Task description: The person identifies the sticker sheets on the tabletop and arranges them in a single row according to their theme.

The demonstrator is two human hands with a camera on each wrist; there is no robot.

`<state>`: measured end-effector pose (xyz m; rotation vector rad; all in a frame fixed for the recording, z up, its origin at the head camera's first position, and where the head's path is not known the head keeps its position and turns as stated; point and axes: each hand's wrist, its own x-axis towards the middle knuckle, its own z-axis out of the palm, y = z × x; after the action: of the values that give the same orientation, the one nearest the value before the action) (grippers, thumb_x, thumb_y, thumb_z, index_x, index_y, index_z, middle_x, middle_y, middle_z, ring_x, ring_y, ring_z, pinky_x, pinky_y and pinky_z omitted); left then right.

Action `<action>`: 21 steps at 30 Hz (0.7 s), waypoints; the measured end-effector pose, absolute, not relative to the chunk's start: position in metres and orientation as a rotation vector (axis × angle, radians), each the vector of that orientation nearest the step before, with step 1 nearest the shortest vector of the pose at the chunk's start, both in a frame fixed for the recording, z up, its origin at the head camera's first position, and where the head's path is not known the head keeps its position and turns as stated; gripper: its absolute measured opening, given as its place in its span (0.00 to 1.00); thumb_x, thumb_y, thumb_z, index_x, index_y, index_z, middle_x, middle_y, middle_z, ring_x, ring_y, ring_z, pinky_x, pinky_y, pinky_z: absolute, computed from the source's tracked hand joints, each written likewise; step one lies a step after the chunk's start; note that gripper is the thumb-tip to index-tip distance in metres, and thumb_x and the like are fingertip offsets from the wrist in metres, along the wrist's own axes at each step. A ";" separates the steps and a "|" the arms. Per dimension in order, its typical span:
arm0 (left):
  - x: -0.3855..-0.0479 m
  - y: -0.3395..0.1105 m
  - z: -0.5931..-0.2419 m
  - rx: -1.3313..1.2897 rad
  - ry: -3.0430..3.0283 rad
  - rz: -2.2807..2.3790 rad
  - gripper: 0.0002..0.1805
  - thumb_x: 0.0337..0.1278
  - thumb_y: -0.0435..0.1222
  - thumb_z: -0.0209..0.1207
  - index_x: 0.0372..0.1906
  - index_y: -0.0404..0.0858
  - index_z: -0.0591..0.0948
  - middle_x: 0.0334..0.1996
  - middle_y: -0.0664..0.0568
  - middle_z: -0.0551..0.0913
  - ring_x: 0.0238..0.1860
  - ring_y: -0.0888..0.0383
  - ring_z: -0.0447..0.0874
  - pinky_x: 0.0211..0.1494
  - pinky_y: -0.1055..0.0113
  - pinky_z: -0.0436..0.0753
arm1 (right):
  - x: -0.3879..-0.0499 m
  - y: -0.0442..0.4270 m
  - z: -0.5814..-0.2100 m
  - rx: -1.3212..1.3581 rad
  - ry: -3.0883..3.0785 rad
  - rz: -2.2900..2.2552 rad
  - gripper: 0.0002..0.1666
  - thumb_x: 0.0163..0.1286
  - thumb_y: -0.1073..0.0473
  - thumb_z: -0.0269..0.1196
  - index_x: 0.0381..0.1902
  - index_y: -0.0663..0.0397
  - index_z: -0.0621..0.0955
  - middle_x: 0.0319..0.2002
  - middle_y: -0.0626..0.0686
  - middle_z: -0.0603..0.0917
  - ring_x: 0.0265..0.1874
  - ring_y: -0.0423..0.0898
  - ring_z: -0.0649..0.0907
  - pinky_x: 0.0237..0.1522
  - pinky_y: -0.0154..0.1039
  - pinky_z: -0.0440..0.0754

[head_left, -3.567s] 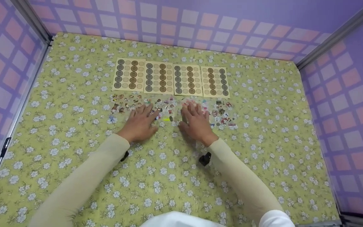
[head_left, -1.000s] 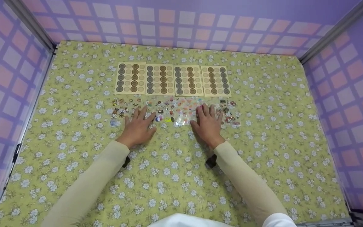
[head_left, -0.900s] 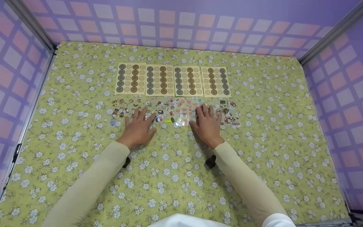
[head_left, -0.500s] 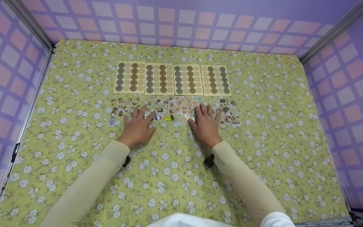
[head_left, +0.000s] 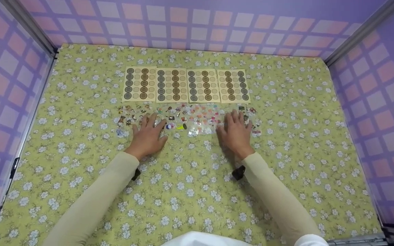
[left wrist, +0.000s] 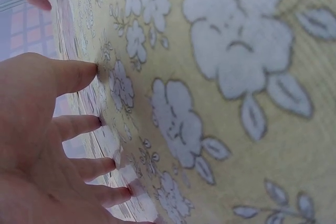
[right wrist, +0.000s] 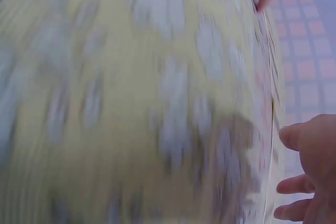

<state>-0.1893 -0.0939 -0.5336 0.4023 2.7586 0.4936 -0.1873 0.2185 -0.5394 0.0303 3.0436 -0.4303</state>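
My left hand (head_left: pixel 146 140) rests with fingers spread on the near edge of the clear sticker sheets (head_left: pixel 202 119), which lie in a row and bear small colourful prints. In the left wrist view, the fingertips of the left hand (left wrist: pixel 37 140) touch the sheet edge and cloth. My right hand (head_left: pixel 236 135), fingers spread, is over the right part of that row. The right wrist view is blurred, and the fingertips of the right hand (right wrist: pixel 315 161) look slightly off the surface there. Neither hand grips anything. Parts of the sheets are hidden under both hands.
Behind the clear sheets lie several cream sheets (head_left: pixel 171 85) with columns of dark, brown and pale round stickers. Yellow floral cloth (head_left: pixel 183 191) covers the table. Purple checked walls (head_left: pixel 200 27) stand at the back and both sides.
My right hand first shifts right, pauses, then moves farther right along the clear sheets, uncovering pink and orange prints. My left hand stays nearly in place. The cream sheets lie as before.
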 end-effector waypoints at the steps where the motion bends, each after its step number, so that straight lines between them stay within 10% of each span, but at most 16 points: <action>1: -0.189 -0.095 -0.533 0.402 2.761 0.492 0.35 0.69 0.52 0.49 0.76 0.48 0.56 0.78 0.41 0.41 0.77 0.35 0.35 0.67 0.23 0.41 | -0.187 0.223 -0.539 0.043 3.036 -0.429 0.38 0.73 0.38 0.49 0.74 0.50 0.61 0.77 0.57 0.54 0.76 0.60 0.51 0.71 0.70 0.46; 21: -0.183 -0.104 -0.532 0.405 2.774 0.523 0.33 0.69 0.51 0.48 0.75 0.46 0.59 0.77 0.39 0.46 0.77 0.37 0.38 0.69 0.25 0.42 | -0.189 0.227 -0.543 0.017 2.952 -0.480 0.35 0.75 0.39 0.48 0.73 0.47 0.62 0.76 0.56 0.54 0.75 0.57 0.55 0.66 0.69 0.60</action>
<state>-0.1835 -0.1041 -0.5324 0.4051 2.7743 0.5232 -0.1894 0.2265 -0.5426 0.0174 2.9523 -0.4798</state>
